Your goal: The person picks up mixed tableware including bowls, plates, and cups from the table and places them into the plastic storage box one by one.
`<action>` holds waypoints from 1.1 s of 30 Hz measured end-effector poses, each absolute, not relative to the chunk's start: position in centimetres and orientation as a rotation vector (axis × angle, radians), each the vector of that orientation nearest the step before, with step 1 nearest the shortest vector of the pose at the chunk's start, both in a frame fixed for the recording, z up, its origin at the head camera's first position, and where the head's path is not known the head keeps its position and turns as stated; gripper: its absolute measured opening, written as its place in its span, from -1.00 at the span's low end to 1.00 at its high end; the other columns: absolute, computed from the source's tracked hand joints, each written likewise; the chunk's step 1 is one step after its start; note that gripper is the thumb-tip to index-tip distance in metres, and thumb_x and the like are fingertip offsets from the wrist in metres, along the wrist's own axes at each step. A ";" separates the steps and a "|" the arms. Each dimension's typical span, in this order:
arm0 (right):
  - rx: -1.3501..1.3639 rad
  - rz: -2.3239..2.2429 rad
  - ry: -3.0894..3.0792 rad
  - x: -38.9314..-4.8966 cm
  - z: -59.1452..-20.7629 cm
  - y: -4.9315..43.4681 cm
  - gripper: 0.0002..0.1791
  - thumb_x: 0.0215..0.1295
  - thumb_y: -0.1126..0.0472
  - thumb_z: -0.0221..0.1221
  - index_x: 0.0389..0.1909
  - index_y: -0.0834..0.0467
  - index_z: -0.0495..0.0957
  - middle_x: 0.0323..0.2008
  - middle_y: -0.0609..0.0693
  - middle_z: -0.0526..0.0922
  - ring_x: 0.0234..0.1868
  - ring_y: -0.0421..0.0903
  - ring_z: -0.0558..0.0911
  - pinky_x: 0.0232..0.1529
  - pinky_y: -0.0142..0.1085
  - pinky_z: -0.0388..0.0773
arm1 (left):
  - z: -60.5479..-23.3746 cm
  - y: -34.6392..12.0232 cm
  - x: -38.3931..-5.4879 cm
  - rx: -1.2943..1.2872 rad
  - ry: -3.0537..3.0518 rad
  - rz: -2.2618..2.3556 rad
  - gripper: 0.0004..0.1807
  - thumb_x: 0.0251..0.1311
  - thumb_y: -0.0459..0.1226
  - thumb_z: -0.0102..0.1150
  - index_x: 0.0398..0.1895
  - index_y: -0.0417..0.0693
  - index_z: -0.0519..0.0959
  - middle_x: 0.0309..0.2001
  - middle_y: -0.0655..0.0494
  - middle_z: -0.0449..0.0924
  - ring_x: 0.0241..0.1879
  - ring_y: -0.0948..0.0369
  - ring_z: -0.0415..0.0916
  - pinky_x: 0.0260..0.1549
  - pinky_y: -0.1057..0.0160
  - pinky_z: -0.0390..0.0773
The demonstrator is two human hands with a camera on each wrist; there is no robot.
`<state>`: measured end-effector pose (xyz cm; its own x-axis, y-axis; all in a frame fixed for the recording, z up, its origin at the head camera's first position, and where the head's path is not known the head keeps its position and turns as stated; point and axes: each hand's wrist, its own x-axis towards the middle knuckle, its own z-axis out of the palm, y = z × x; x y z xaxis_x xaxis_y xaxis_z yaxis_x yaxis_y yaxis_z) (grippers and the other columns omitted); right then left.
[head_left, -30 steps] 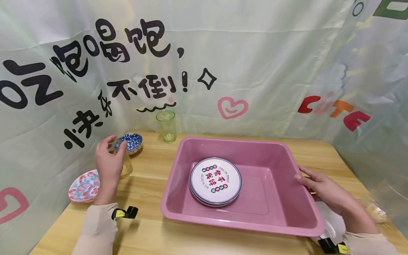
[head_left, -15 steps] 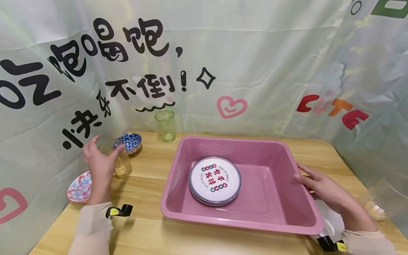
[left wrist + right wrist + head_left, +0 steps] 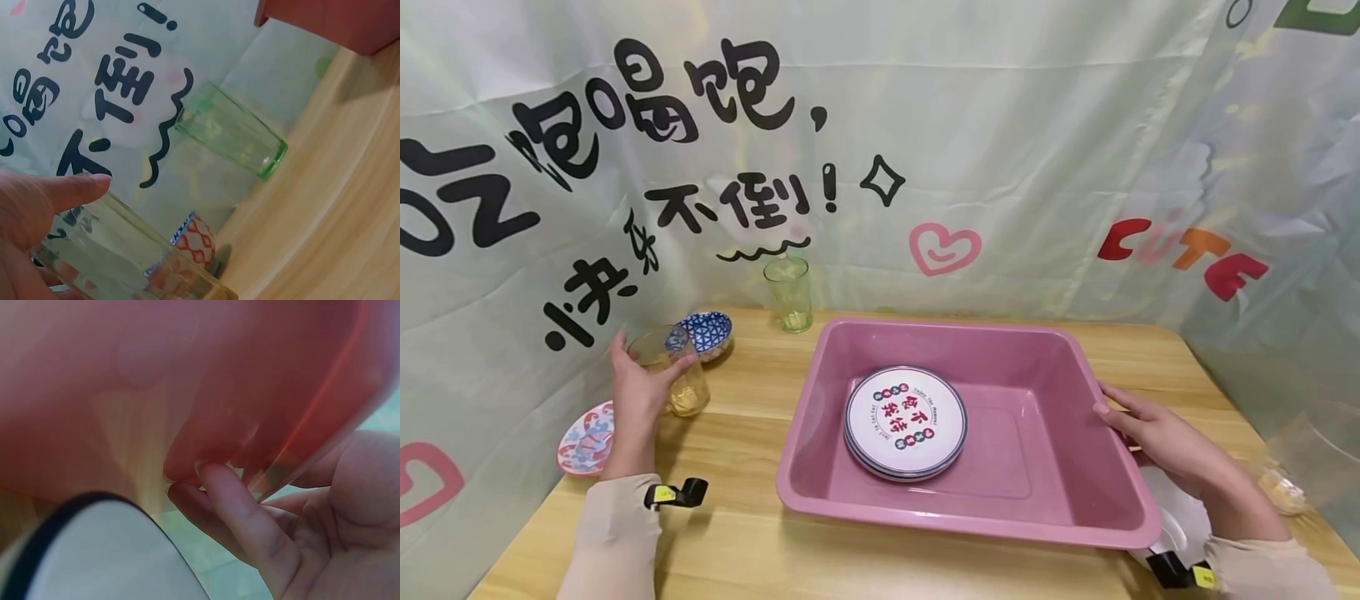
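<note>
At the left, my left hand (image 3: 643, 387) holds a clear amber drinking glass (image 3: 688, 392) that stands upright on the table. In the left wrist view the thumb lies along the glass (image 3: 125, 250), with the other fingers partly hidden behind it. My right hand (image 3: 1165, 442) grips the right rim of a pink plastic basin (image 3: 970, 533). From the right wrist view, its fingers (image 3: 244, 512) curl under that rim. Inside the basin, toward its left, lies a stack of white round plates (image 3: 906, 423) with dark edges and printed lettering.
Behind the amber glass is a blue-patterned bowl (image 3: 709, 332). A green glass (image 3: 788, 296) stands near the back curtain. A pink-and-blue patterned dish (image 3: 583, 442) sits by the left wrist. White dishware (image 3: 1176, 521) is partly under the right arm; a clear glass (image 3: 1311, 458) stands far right.
My left hand has shifted left from the top of the amber glass, spread wider, then come in around its side. The right hand keeps its grip on the basin rim.
</note>
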<state>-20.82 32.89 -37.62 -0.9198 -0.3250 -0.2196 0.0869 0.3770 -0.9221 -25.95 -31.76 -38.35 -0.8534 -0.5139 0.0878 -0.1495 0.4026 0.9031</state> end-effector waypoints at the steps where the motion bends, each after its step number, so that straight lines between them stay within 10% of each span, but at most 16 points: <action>1: -0.209 -1.559 2.277 -20.8 -37.6 32.9 -0.23 0.59 0.02 -0.15 0.53 0.25 -0.33 0.00 0.25 0.57 -0.14 -0.01 0.66 -0.22 -0.06 0.67 | -38.5 -31.9 -26.0 0.578 -2.308 -1.453 0.29 0.08 -0.01 0.42 0.55 0.12 -0.43 0.53 -0.21 -0.25 0.47 -0.16 -0.19 0.44 -0.07 -0.15; 33: -0.219 -1.561 2.296 -20.8 -37.6 32.7 -0.24 0.58 0.01 -0.15 0.53 0.26 -0.31 0.09 0.31 0.52 -0.10 -0.03 0.66 -0.21 -0.06 0.67 | -37.8 -31.7 -26.0 0.509 -2.342 -1.469 0.27 0.01 0.04 0.46 0.55 -0.12 -0.25 0.51 -0.20 -0.09 0.46 -0.13 -0.10 0.44 -0.03 -0.07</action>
<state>-20.80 32.73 -37.64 -0.9251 -0.3213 -0.2026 0.0704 0.3792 -0.9226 -25.98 -31.71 -37.83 -0.8821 -0.4631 0.0861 -0.1242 0.4048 0.9059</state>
